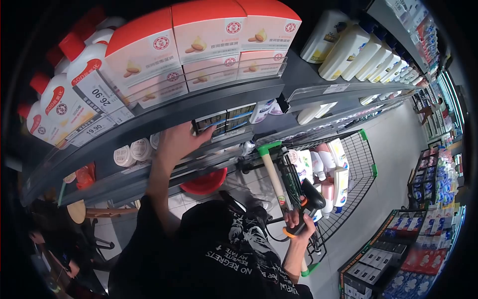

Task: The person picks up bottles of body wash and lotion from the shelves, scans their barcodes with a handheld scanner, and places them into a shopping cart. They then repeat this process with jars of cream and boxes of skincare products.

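Note:
On the lower shelf, my left hand [180,141] is at the left end of a row of dark boxes. Its thumb lies across the front of the nearest dark box [210,123], and the other fingers are partly hidden at the box's side. A second dark box [239,117] stands beside it. Close to the cart's handle, my right hand [302,228] is wrapped round the grip of a black handheld barcode scanner [314,198] with orange trim. The wire shopping cart [366,157] holds several white and pink bottles [323,162].
Above, the shelf carries red-topped boxes [209,32], white bottles with red caps [59,99] and pale pump bottles [348,55]. White jars [141,149] sit below. A red basin [205,182] is on the floor. Stacked goods [371,259] line the right side. Another person [55,249] is at lower left.

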Motion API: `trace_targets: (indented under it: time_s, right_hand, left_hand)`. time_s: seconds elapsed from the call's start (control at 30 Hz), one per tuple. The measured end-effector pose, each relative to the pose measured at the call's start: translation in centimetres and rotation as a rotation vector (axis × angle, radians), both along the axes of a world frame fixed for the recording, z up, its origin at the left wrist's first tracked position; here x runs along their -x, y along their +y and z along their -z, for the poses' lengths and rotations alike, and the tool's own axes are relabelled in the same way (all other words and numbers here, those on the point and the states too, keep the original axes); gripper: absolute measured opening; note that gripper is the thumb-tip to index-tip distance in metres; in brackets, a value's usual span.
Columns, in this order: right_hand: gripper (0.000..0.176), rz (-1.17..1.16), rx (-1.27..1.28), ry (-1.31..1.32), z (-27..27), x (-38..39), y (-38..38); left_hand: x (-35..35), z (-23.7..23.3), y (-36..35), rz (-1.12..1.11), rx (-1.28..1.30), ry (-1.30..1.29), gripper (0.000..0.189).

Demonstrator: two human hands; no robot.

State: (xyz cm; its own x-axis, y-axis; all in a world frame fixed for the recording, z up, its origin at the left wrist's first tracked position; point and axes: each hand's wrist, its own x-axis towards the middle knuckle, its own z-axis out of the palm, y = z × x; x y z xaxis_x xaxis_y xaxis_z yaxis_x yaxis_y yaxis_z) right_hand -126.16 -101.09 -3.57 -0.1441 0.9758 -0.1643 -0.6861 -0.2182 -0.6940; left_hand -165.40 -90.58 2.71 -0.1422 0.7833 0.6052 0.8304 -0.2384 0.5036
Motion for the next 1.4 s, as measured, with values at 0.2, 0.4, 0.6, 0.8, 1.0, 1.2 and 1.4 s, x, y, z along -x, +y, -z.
trace_targets:
  time_s: [0.2,0.4,0.6,0.8,1.0,1.2,1.4]
  right_hand:
    - [0.064,-0.06,-0.018,0.025,0.7,3.0,-0.9]
    - [0.062,-0.036,-0.006,-0.033,1.3,3.4,-3.1]
    - [0.06,0.005,0.023,0.054,1.1,2.9,-3.7]
    - [0.058,-0.032,-0.026,-0.108,0.0,3.5,-3.4]
    - [0.054,-0.024,-0.163,-0.377,-1.2,3.4,-3.6]
    - [0.054,-0.1,-0.23,-0.682,-0.8,1.8,-6.1]
    - [0.056,-0.109,-0.168,-0.722,-1.5,2.6,-6.1]
  left_hand:
    - [1.6,0.3,1.8,0.15,0.327,-0.082,0.061]
    - [0.6,0.0,0.9,0.086,0.411,-0.363,0.05]
    - [-0.4,-0.8,-1.9,0.216,0.102,-0.236,0.052]
    - [-4.9,-0.1,-4.1,0.639,0.035,-0.739,0.052]
    - [-11.6,3.5,-3.5,0.635,0.927,-1.883,0.047]
    - [-12.8,6.0,-0.7,0.532,1.233,-1.867,0.049]
    - [-14.3,6.3,0.5,0.562,1.349,-1.738,0.047]
